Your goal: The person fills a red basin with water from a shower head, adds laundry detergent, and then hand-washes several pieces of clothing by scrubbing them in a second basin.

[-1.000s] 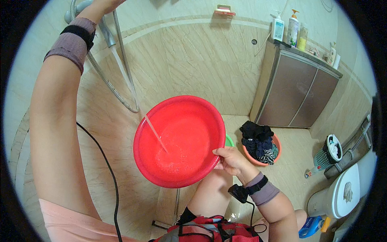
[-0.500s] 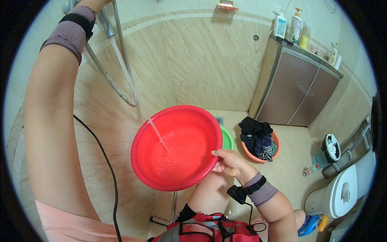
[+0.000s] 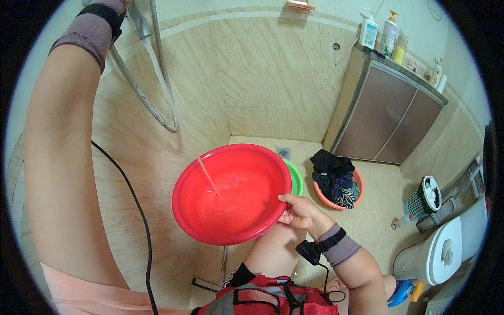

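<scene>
My right hand [image 3: 298, 210] grips the rim of a red basin [image 3: 241, 241] on its right side, thumb on top and fingers below. The basin is tilted and held above a green basin [image 3: 295, 176], which it mostly covers. A stream of water falls from the metal faucet spout [image 3: 140, 23] on the left wall into the red basin, where shallow water ripples. My left arm [image 3: 65, 157] stretches up past the faucet, and its hand lies beyond the top edge.
An orange basin [image 3: 358, 197] of dark clothes sits on the floor. Beyond stands a cabinet [image 3: 386, 110] with bottles on top. A toilet [image 3: 446, 252] and waste basket [image 3: 417, 202] are at right. A shower hose [image 3: 139, 97] loops at left; a black cable [image 3: 142, 220] hangs nearby.
The view has shifted slightly, and the red basin sits a little lower at its far rim. My left hand has slipped past the top edge. Water still runs into the basin.
</scene>
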`<state>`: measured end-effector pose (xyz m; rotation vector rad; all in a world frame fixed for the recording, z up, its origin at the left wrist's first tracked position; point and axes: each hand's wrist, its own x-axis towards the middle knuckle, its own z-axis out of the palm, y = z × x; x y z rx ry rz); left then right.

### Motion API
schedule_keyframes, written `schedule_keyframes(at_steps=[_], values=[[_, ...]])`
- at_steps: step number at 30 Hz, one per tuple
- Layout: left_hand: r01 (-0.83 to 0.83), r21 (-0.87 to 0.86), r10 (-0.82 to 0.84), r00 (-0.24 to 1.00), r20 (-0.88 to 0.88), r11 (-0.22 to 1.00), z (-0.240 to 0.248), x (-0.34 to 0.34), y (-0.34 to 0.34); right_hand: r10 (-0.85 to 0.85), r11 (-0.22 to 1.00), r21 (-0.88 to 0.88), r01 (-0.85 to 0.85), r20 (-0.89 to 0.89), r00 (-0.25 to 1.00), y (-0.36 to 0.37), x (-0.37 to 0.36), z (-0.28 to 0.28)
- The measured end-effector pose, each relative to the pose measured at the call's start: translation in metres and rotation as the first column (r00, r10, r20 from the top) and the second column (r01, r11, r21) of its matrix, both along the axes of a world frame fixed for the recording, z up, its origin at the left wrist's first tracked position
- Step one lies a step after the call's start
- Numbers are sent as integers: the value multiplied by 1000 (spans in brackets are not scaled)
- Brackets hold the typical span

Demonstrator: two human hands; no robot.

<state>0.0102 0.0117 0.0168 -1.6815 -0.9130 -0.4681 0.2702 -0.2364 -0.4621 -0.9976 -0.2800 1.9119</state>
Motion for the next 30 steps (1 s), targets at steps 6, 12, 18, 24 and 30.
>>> schedule_keyframes(at_steps=[6,12,18,24,30], values=[[-2,14,2,1000,17,1000,-4,4,-5,-12,1000,-6,12,-7,1000,1,0,-1],[21,24,-21,1000,-9,999,-4,1,-7,-17,999,28,16,25,1000,1,6,0],[1,17,-1,1000,-2,1000,-2,-2,-7,-33,999,43,31,31,999,4,6,0],[7,34,-7,1000,-14,999,-4,-3,-7,-64,997,49,62,41,997,5,4,-2],[-19,-11,19,999,37,1000,-6,4,-16,-104,993,69,101,44,994,7,2,-6]])
